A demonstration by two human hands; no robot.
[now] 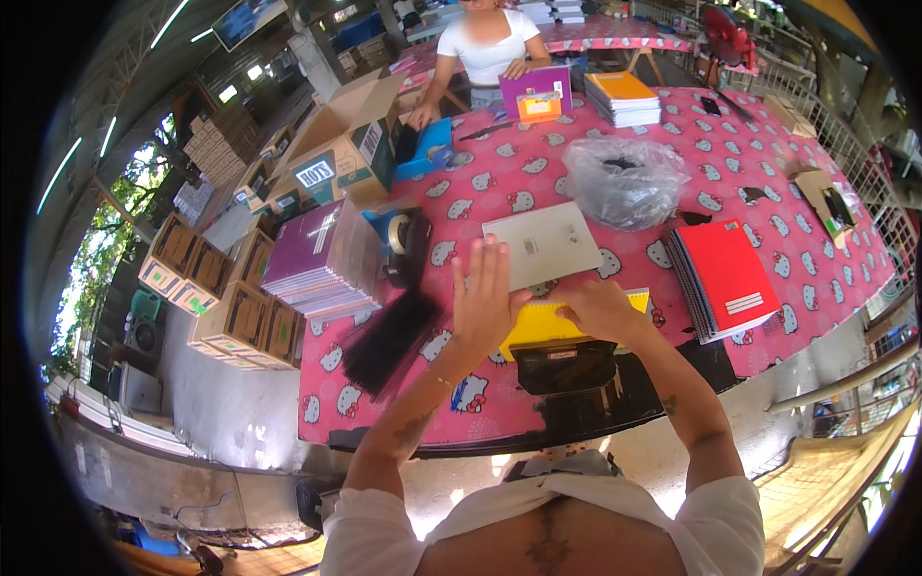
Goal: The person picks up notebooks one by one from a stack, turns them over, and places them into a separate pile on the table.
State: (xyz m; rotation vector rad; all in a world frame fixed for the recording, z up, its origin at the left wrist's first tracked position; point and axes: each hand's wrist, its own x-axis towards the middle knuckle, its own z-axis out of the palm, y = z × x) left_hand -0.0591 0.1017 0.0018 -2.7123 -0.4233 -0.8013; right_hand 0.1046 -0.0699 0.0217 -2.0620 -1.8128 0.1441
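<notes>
A yellow notebook (531, 329) lies near the table's front edge, partly covered by my hands. My left hand (488, 300) is held over its left end, fingers stretched out and nothing in them. My right hand (607, 309) is over the notebook's right part, its fingers curled; whatever they may hold is hidden. At the notebook's near side is a black pouch-like object (565, 369), close to the table edge. Just beyond my hands lies a beige notebook (547, 248), flat. A bundle of thin black strips (392, 338) rests left of my left forearm.
Purple notebooks (317, 252) are stacked at left beside a tape dispenser (407, 246). Red spiral notebooks (727, 274) are piled at right. A clear plastic bag (624, 187) stands farther back. Across the pink table (816, 298), a person (488, 48) handles a purple notebook (552, 84) near an open carton (336, 144).
</notes>
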